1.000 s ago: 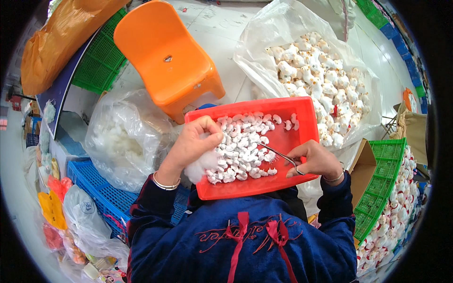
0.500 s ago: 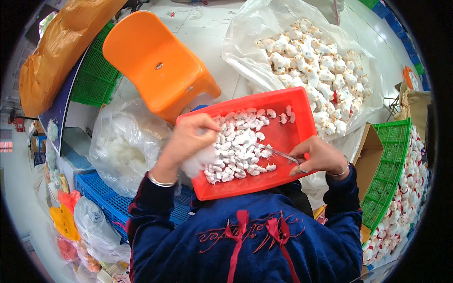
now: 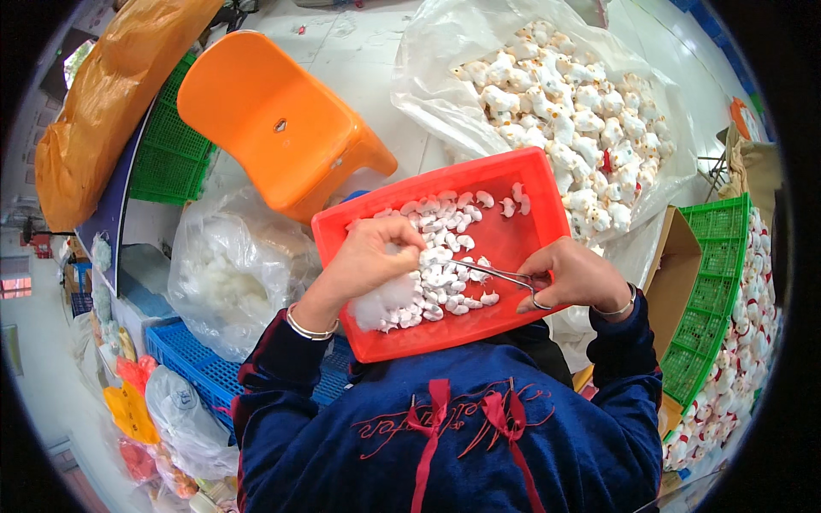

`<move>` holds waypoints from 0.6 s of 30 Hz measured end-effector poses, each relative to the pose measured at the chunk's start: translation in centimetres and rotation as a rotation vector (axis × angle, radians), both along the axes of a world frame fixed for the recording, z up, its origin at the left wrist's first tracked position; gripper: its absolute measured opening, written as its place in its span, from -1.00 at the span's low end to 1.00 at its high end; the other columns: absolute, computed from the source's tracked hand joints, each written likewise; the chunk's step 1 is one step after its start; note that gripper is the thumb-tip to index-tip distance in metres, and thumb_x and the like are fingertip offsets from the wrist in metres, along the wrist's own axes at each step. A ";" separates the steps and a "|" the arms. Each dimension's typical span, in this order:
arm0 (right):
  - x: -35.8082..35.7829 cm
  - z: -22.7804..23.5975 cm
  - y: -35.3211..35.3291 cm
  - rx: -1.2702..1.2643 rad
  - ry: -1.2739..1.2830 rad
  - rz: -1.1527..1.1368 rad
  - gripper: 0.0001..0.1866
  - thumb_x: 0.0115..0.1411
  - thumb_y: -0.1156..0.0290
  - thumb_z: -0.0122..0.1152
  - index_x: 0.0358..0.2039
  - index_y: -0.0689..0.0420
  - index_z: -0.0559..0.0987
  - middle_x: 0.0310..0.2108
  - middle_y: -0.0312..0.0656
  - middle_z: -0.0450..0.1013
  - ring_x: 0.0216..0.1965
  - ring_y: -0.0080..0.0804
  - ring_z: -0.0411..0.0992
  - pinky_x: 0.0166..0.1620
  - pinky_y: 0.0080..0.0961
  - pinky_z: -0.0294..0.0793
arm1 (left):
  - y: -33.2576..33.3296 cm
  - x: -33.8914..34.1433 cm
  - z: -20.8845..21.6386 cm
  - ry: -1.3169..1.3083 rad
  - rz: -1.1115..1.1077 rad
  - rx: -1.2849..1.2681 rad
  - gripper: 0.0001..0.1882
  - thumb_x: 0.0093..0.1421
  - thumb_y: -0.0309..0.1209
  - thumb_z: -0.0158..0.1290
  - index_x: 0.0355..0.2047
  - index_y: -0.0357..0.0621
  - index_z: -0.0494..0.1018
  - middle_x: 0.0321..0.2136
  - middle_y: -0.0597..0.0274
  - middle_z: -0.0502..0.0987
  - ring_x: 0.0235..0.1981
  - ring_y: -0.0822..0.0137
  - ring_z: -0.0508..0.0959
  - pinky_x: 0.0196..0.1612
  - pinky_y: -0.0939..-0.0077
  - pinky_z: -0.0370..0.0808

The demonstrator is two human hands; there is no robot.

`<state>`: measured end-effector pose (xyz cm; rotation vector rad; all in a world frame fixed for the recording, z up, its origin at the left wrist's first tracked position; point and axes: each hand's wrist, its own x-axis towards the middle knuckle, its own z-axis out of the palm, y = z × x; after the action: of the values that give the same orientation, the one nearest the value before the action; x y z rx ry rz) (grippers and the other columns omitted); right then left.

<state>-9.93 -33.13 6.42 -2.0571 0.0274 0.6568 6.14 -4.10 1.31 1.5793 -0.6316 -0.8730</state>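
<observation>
A red tray [image 3: 526,231] rests in front of my body, tilted a little, with many small curved white fabric pieces [image 3: 440,295] in it. My left hand [image 3: 368,256] is over the tray's left part, its fingers pinched together on a tuft of white stuffing [image 3: 380,305] that hangs below the palm. Whether a small white piece is also in that pinch I cannot tell. In my right hand [image 3: 577,278], at the tray's right side, are metal forceps [image 3: 505,275] with ring handles. Their thin tip points left, close to my left fingertips.
An orange chair [image 3: 274,120] stands ahead at left. A clear bag of stuffing [image 3: 231,286] lies beside a blue crate [image 3: 192,363]. Far right, a big plastic bag holds white plush figures [image 3: 564,111]. A cardboard box [image 3: 671,274] and green crate [image 3: 710,299] are at right.
My left hand has moved right with the stuffing, nearer the forceps. The forceps reach further left, and more of them shows. The tray has shifted slightly left and away.
</observation>
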 end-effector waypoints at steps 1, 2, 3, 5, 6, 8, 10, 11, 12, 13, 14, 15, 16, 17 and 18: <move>-0.1 0.1 0.0 -0.064 -0.042 0.007 -0.63 -0.03 0.24 0.57 -0.31 0.24 0.69 -0.62 -0.14 0.44 -0.59 -0.27 0.37 -0.46 -0.35 0.33 | 0.4 0.2 -0.1 0.072 0.046 0.024 -0.90 0.30 -0.47 0.13 -0.33 -0.24 0.58 -0.46 0.36 0.58 -0.46 0.59 0.50 -0.38 0.71 0.41; -0.2 0.3 -0.1 -0.128 -0.084 0.013 -0.64 -0.04 0.26 0.56 -0.32 0.23 0.69 -0.60 -0.14 0.46 -0.55 -0.23 0.41 -0.44 -0.33 0.36 | 0.4 0.3 -0.2 0.139 0.060 0.057 -0.86 0.32 -0.43 0.12 -0.36 -0.23 0.57 -0.47 0.36 0.58 -0.48 0.60 0.49 -0.39 0.69 0.41; -0.3 0.5 0.0 -0.192 -0.125 0.020 -0.65 -0.06 0.27 0.56 -0.32 0.22 0.69 -0.57 -0.14 0.48 -0.52 -0.18 0.44 -0.41 -0.31 0.38 | 0.5 0.5 -0.2 0.206 0.075 0.091 -0.81 0.34 -0.39 0.12 -0.40 -0.22 0.57 -0.48 0.36 0.58 -0.50 0.61 0.47 -0.41 0.68 0.41; -0.5 0.6 0.7 -0.329 -0.362 0.041 -0.66 -0.08 0.30 0.53 -0.31 0.19 0.69 -0.52 -0.15 0.50 -0.41 -0.12 0.48 -0.31 -0.27 0.42 | 0.4 0.4 -0.3 0.236 0.028 0.160 -0.64 0.43 -0.22 0.07 -0.48 -0.15 0.55 -0.57 0.40 0.55 -0.58 0.63 0.42 -0.49 0.66 0.34; -0.5 0.8 1.1 -0.399 -0.484 0.055 -0.66 -0.10 0.31 0.52 -0.30 0.17 0.69 -0.49 -0.15 0.52 -0.35 -0.10 0.50 -0.26 -0.25 0.43 | 0.1 0.1 -0.2 0.273 0.016 0.170 -0.63 0.43 -0.21 0.08 -0.49 -0.15 0.55 -0.59 0.41 0.54 -0.59 0.63 0.41 -0.50 0.66 0.34; -0.4 1.9 1.9 -0.524 -0.450 0.076 -0.63 -0.13 0.32 0.53 -0.25 0.09 0.68 -0.40 -0.24 0.51 -0.22 -0.19 0.47 -0.13 -0.23 0.37 | -0.2 -0.3 -0.1 0.346 -0.006 0.189 -0.61 0.43 -0.19 0.08 -0.50 -0.15 0.55 -0.62 0.42 0.52 -0.61 0.62 0.40 -0.51 0.64 0.33; -0.5 2.2 2.2 -0.622 -0.498 0.099 -0.62 -0.14 0.31 0.54 -0.25 0.07 0.67 -0.39 -0.28 0.50 -0.21 -0.23 0.45 -0.11 -0.25 0.34 | -0.4 -0.2 -0.2 0.335 -0.014 0.161 -0.62 0.42 -0.21 0.11 -0.50 -0.15 0.54 -0.59 0.41 0.53 -0.59 0.62 0.41 -0.50 0.65 0.31; -0.5 2.3 2.2 -0.642 -0.515 0.096 -0.61 -0.14 0.31 0.55 -0.25 0.06 0.67 -0.37 -0.29 0.49 -0.20 -0.24 0.44 -0.10 -0.25 0.33 | -0.4 -0.3 -0.3 0.331 -0.008 0.141 -0.64 0.41 -0.22 0.12 -0.50 -0.16 0.54 -0.58 0.41 0.54 -0.57 0.62 0.42 -0.49 0.65 0.32; -0.6 2.3 2.3 -0.662 -0.529 0.095 -0.61 -0.15 0.31 0.55 -0.25 0.05 0.66 -0.36 -0.29 0.49 -0.19 -0.25 0.43 -0.10 -0.25 0.32 | -0.4 -0.3 -0.4 0.329 -0.001 0.121 -0.66 0.41 -0.24 0.13 -0.49 -0.16 0.54 -0.57 0.41 0.54 -0.56 0.62 0.43 -0.48 0.65 0.33; -0.7 2.3 2.4 -0.682 -0.543 0.094 -0.60 -0.16 0.31 0.55 -0.24 0.04 0.66 -0.34 -0.30 0.48 -0.19 -0.26 0.43 -0.09 -0.25 0.31 | -0.5 -0.4 -0.5 0.320 0.015 0.097 -0.68 0.40 -0.26 0.14 -0.47 -0.16 0.55 -0.56 0.41 0.55 -0.55 0.62 0.43 -0.46 0.65 0.34; -0.7 2.2 2.5 -0.690 -0.551 0.093 -0.60 -0.15 0.31 0.55 -0.24 0.04 0.65 -0.33 -0.30 0.48 -0.18 -0.25 0.43 -0.09 -0.25 0.31 | -0.6 -0.6 -0.7 0.311 0.031 0.074 -0.71 0.39 -0.28 0.14 -0.45 -0.17 0.55 -0.55 0.41 0.55 -0.54 0.62 0.44 -0.43 0.65 0.35; -0.8 2.1 2.7 -0.696 -0.561 0.091 -0.60 -0.15 0.31 0.55 -0.24 0.05 0.65 -0.32 -0.30 0.48 -0.18 -0.25 0.43 -0.08 -0.25 0.31 | -0.7 -0.7 -0.8 0.301 0.048 0.052 -0.74 0.38 -0.31 0.15 -0.43 -0.17 0.55 -0.54 0.40 0.56 -0.52 0.62 0.44 -0.41 0.65 0.36; -0.8 1.9 2.9 -0.702 -0.570 0.089 -0.59 -0.15 0.30 0.54 -0.24 0.05 0.65 -0.31 -0.29 0.49 -0.18 -0.24 0.43 -0.08 -0.25 0.31 | -0.7 -0.8 -0.7 0.304 0.073 0.039 -0.78 0.38 -0.34 0.15 -0.40 -0.18 0.56 -0.51 0.38 0.57 -0.51 0.61 0.45 -0.39 0.66 0.38; -0.9 1.7 3.0 -0.689 -0.550 0.088 -0.59 -0.14 0.29 0.55 -0.22 0.06 0.65 -0.29 -0.29 0.49 -0.17 -0.23 0.43 -0.07 -0.25 0.31 | -0.6 -1.0 -0.7 0.308 0.098 0.026 -0.83 0.37 -0.38 0.14 -0.36 -0.18 0.56 -0.49 0.35 0.59 -0.50 0.61 0.46 -0.36 0.67 0.41; -1.0 1.4 3.2 -0.677 -0.531 0.087 -0.58 -0.12 0.28 0.55 -0.20 0.06 0.65 -0.27 -0.29 0.50 -0.16 -0.22 0.44 -0.07 -0.25 0.32 | -0.6 -1.1 -0.7 0.310 0.123 0.013 -0.87 0.36 -0.41 0.13 -0.33 -0.19 0.56 -0.46 0.32 0.61 -0.49 0.61 0.47 -0.34 0.67 0.43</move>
<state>-10.98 -29.97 7.86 -2.8446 -0.1686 0.1249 5.01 -4.72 0.65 1.4388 -0.3060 -1.0042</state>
